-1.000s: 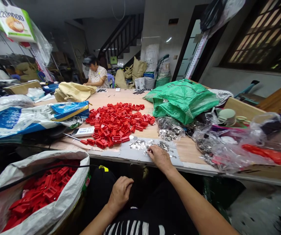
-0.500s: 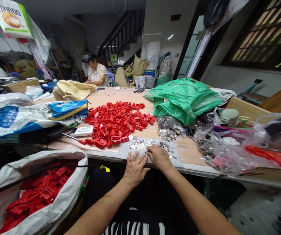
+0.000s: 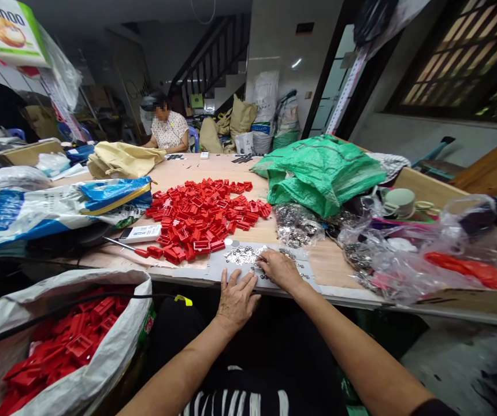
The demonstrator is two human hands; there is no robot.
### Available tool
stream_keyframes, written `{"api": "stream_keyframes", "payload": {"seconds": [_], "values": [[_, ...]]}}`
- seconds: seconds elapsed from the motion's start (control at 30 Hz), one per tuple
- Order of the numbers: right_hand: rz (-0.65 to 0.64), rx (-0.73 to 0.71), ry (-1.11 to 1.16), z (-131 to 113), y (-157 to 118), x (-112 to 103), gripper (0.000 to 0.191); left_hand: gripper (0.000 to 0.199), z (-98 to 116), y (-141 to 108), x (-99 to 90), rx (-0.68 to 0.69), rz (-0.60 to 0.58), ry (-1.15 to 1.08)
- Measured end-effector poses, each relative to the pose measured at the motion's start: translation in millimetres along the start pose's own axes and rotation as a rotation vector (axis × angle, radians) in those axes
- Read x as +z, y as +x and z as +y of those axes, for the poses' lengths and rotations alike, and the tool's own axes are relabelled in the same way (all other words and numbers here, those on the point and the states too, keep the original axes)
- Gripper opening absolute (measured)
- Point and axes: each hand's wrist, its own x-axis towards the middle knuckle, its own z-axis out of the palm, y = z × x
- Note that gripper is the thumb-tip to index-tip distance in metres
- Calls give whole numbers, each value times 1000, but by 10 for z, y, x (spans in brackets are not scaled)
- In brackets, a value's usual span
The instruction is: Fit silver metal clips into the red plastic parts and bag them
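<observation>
My left hand [image 3: 236, 297] lies at the table's front edge, fingers spread over a grey mat [image 3: 218, 270], with nothing seen in it. Just right of it, my right hand [image 3: 279, 269] has its fingers pinched together over small silvery metal pieces [image 3: 244, 255] scattered on the mat; whatever is between the fingertips is too small to make out. Behind the mat rises a heap of red plastic parts [image 3: 205, 214]. A clear bag of metal pieces [image 3: 298, 224] sits behind my right hand.
An open white sack [image 3: 138, 318] of red parts stands at the lower left. A screwdriver [image 3: 121, 245] and a white box [image 3: 140, 233] lie left of the heap. Green sacking [image 3: 322, 170] and plastic bags [image 3: 408, 254] cover the right side. A person [image 3: 169, 128] sits across the table.
The view has shifted slightly. My right hand has moved a little away from my left, up over the metal pieces. Another person in dark clothing now shows at the far left.
</observation>
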Motion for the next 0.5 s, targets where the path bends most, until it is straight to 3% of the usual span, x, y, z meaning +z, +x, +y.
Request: {"api": "stream_keyframes", "payload": {"seconds": [0.27,0.5], "values": [[127,141,139,423,-265,-141,18,45,-25,-56,-27,42,-28,-7],[199,240,215,663,-655,19,19,58,-62,-205,-23,98,-73,49]]}}
